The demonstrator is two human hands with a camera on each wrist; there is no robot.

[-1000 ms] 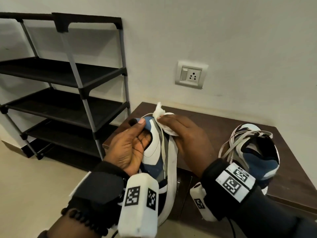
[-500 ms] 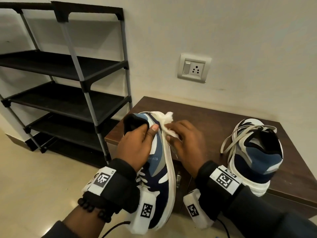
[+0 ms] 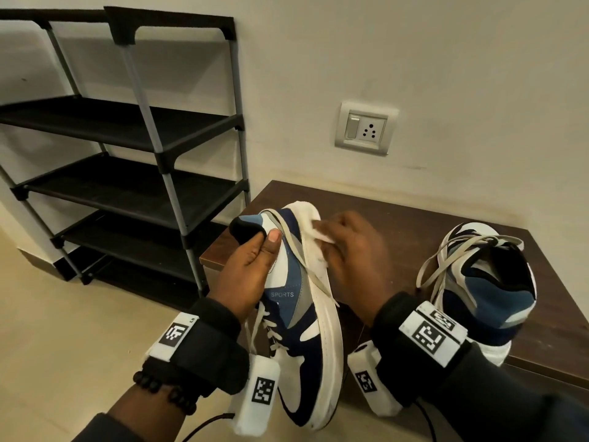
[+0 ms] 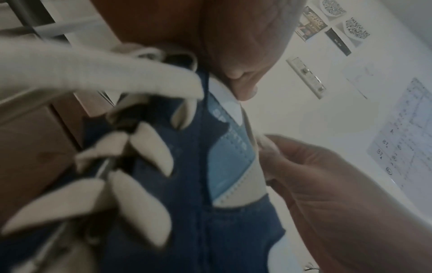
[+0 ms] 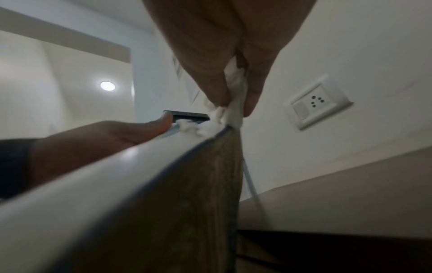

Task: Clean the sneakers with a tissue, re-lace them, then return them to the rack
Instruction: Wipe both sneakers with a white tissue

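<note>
I hold a navy, blue and white sneaker [image 3: 296,301] up on its side, heel away from me, sole edge to the right. My left hand [image 3: 251,266] grips its collar, thumb on the white side panel [image 4: 243,86]. My right hand [image 3: 347,250] pinches a crumpled white tissue [image 3: 318,232] against the white midsole near the heel; the right wrist view shows the tissue [image 5: 233,110] squeezed between fingertips on the sole edge. A loose lace hangs across the sneaker. The second sneaker [image 3: 484,288] stands on the brown table [image 3: 382,212] at the right, laces loose.
A black shoe rack [image 3: 127,161] with several bare shelves stands against the wall at the left. A wall socket [image 3: 366,129] sits above the table. Pale floor lies below and left of my hands.
The sneaker has turned from sole-up toward lying on its side and dropped lower. My right hand with the tissue has slid along the midsole edge near the heel.
</note>
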